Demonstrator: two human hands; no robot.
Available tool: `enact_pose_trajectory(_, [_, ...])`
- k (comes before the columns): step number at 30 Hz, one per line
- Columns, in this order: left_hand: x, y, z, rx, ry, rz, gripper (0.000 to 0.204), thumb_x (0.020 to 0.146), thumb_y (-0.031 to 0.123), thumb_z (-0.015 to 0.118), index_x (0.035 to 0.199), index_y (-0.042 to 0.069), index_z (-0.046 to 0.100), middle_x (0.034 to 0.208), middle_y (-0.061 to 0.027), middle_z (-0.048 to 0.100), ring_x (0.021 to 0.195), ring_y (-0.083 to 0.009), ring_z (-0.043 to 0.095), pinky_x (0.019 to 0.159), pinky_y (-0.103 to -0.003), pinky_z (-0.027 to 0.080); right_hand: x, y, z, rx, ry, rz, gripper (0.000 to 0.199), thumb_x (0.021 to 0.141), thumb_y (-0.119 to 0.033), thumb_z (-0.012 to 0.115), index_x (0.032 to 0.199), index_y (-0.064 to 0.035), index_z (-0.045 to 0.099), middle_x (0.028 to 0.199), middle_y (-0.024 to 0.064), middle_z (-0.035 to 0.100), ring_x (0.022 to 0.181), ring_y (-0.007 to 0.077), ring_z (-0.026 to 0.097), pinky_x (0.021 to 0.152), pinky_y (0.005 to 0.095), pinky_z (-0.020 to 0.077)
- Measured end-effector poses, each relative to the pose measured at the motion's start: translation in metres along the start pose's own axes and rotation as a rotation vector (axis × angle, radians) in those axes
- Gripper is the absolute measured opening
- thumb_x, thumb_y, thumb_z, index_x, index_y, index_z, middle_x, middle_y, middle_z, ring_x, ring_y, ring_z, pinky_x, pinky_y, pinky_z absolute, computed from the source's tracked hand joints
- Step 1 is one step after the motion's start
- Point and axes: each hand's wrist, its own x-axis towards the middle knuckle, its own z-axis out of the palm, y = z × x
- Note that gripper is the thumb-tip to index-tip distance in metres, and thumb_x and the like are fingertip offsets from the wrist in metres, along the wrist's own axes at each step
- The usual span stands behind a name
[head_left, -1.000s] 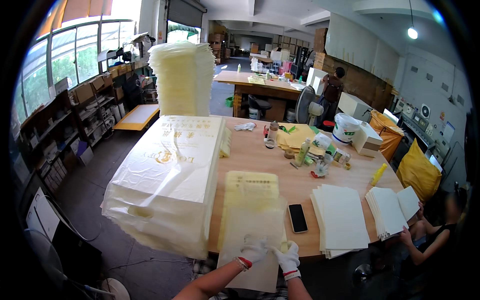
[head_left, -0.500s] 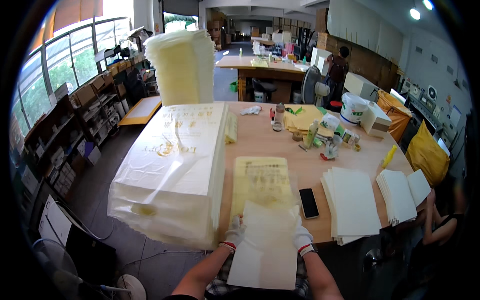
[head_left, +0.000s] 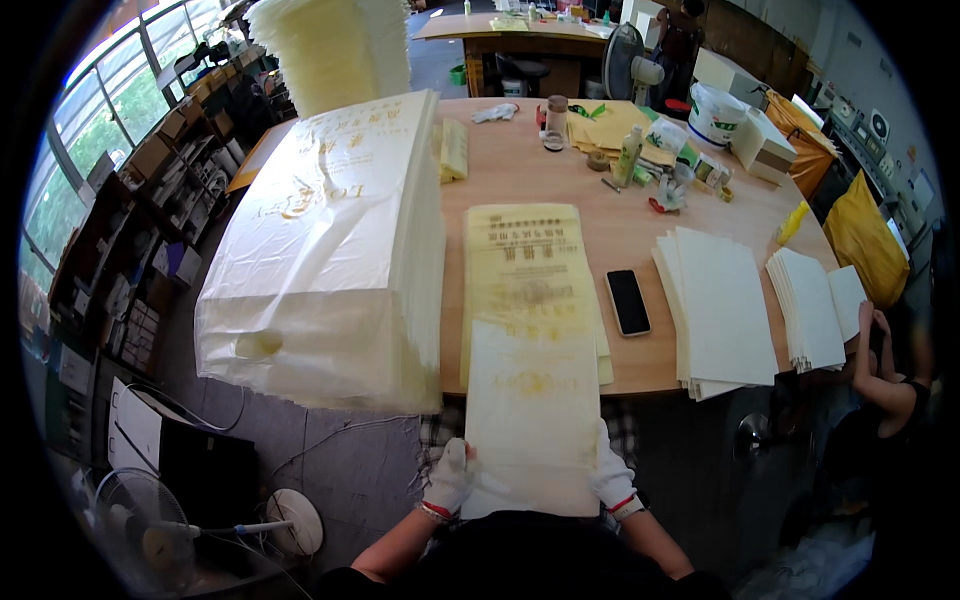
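Note:
Both my hands wear white gloves and are closed at the near end of a packet of white paper (head_left: 530, 440). My left hand (head_left: 447, 480) grips its left edge, and my right hand (head_left: 613, 478) its right edge. Gold printing shows over the paper, which seems to lie inside a clear plastic bag. The packet's far part rests on a pile of yellowish printed plastic bags (head_left: 523, 240) at the table's front edge; its near part hangs over my lap. How many sheets I hold, I cannot tell.
Left stands a tall pile of filled bags (head_left: 330, 240), with a taller pile (head_left: 335, 55) behind. Right are a phone (head_left: 628, 303), white paper stacks (head_left: 722, 305), (head_left: 806, 310), a bottle (head_left: 627, 158) and a bucket (head_left: 716, 112). A seated person's arms (head_left: 878, 360) show far right.
My view has tipped down. Both hands have drawn toward my body, away from the table's edge, and gold print now shows over the white paper.

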Motion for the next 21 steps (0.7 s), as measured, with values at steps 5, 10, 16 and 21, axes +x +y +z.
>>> enact_pose_trajectory(5, [-0.072,0.012,-0.041,0.11,-0.499,-0.216,0.031,0.084,0.021,0.054,0.106,0.003,0.046,0.099,-0.0126,0.054,0.087,-0.0308,0.054,0.068,-0.042,0.045,-0.076,-0.004,0.004,-0.134,0.062,-0.164,0.058,0.078,-0.025,0.054,0.13,-0.0093,0.034,0.093,0.0145,0.061,0.072,0.0308,0.057,0.079,0.0523,0.0401])
enact_pose_trajectory(10, [-0.046,0.066,-0.069,-0.356,-0.326,0.021,0.029,0.081,0.014,0.054,0.108,0.002,0.05,0.097,-0.012,0.06,0.083,-0.0252,0.058,0.066,-0.039,0.047,-0.076,0.001,0.01,-0.262,0.295,-0.593,0.043,0.077,-0.021,0.055,0.118,-0.0087,0.05,0.082,0.012,0.061,0.065,0.0294,0.055,0.079,0.0523,0.0386])
enact_pose_trajectory(16, [-0.021,0.022,-0.026,-0.264,0.081,0.22,0.007,0.071,0.003,0.05,0.077,0.006,0.05,0.067,-0.0111,0.053,0.062,-0.0255,0.054,0.059,-0.037,0.044,-0.059,0.006,-0.036,-0.005,0.3,-0.107,0.045,0.076,-0.016,0.058,0.12,-0.0092,0.053,0.078,0.0191,0.059,0.07,0.0353,0.058,0.057,0.0413,0.0469])
enact_pose_trajectory(21, [0.01,0.027,0.005,-0.476,0.001,0.106,0.01,0.078,0.007,0.054,0.087,0.005,0.057,0.08,-0.0131,0.057,0.075,-0.0263,0.056,0.067,-0.036,0.046,-0.05,0.007,-0.052,1.042,0.083,0.258,0.028,0.09,-0.026,0.048,0.112,-0.0106,0.055,0.099,0.0077,0.058,0.087,0.0237,0.058,0.076,0.0367,0.0485])
